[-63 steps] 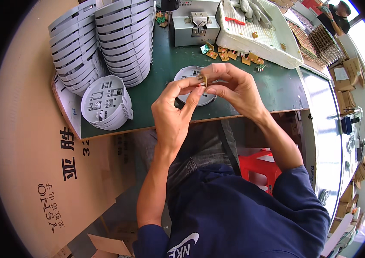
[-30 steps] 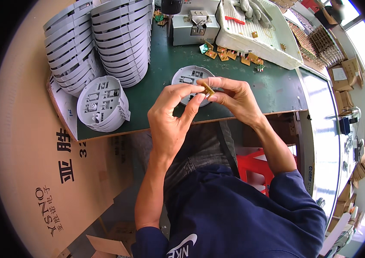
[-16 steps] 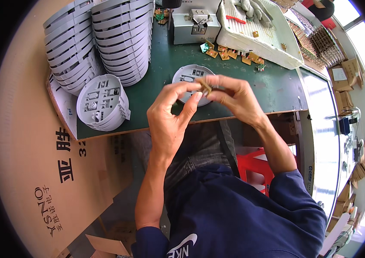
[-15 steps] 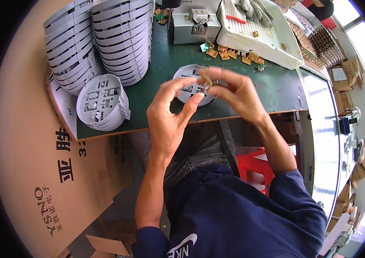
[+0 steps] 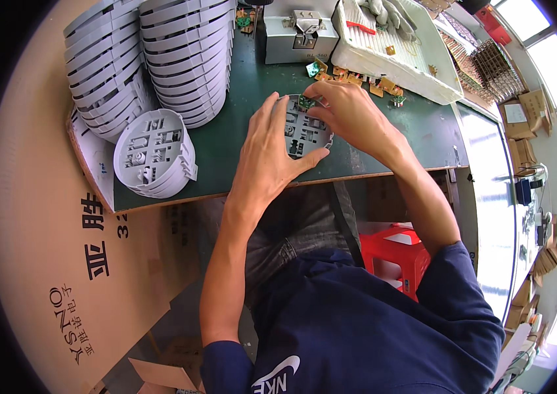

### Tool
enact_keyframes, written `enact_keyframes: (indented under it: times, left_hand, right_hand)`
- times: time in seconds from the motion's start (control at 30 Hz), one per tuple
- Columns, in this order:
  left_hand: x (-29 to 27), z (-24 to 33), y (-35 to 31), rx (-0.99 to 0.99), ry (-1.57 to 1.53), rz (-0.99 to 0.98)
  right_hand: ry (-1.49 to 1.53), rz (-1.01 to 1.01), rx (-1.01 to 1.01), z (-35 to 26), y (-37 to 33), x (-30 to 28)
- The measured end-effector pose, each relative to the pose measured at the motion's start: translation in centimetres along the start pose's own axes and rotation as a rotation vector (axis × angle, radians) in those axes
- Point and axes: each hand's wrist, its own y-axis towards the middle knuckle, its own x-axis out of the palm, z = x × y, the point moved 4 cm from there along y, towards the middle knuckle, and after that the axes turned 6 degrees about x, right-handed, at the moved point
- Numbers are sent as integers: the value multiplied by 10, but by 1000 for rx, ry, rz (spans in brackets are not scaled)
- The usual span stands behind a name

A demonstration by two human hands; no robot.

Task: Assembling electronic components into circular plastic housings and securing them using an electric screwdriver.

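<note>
A round light-grey plastic housing [image 5: 305, 136] with moulded slots and posts lies on the green table, near its front edge. Wrapped about its left side, my left hand [image 5: 262, 148] has its fingers along the far left rim and its thumb at the near rim. My right hand [image 5: 360, 118] reaches over the far right of the housing. Its fingers and thumb close on a small circuit board [image 5: 305, 102], green where it shows, at the far inner edge. The rest of that board is hidden by the fingers.
Stacks of grey housings [image 5: 183, 62] rise at the left, with a shorter stack [image 5: 154, 151] nearer me. Several small circuit boards [image 5: 383, 87] lie beyond my right hand. Behind them are a metal box with a latch [image 5: 298, 43] and a white tray [image 5: 449, 85] holding gloves.
The small board, held up between both hands before, is now down at the housing's far edge in my right hand. My left hand has moved onto the housing's rim.
</note>
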Motion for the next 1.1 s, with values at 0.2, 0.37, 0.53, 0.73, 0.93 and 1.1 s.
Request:
enact_keyframes:
  times: [0.2, 0.37, 0.53, 0.73, 0.93, 1.1]
  left_hand:
    - [-3, 3, 1, -41, -8, 25]
    - [-4, 7, 1, -32, 28, 8]
    - [-2, 6, 0, -31, 51, -10]
    - [-1, 6, 0, -26, 66, -14]
    - [0, 7, -1, -34, 70, -14]
    - [0, 8, 0, -47, 66, -15]
  right_hand:
    - [-138, -3, -45, -2, 3, 9]
    - [-40, 54, -81, 1, 2, 7]
    - [189, 107, 5, 11, -7, 8]
    - [130, 134, -55, 10, -11, 9]
    - [131, 176, -60, 9, -15, 10]
    - [123, 179, -83, 11, -16, 11]
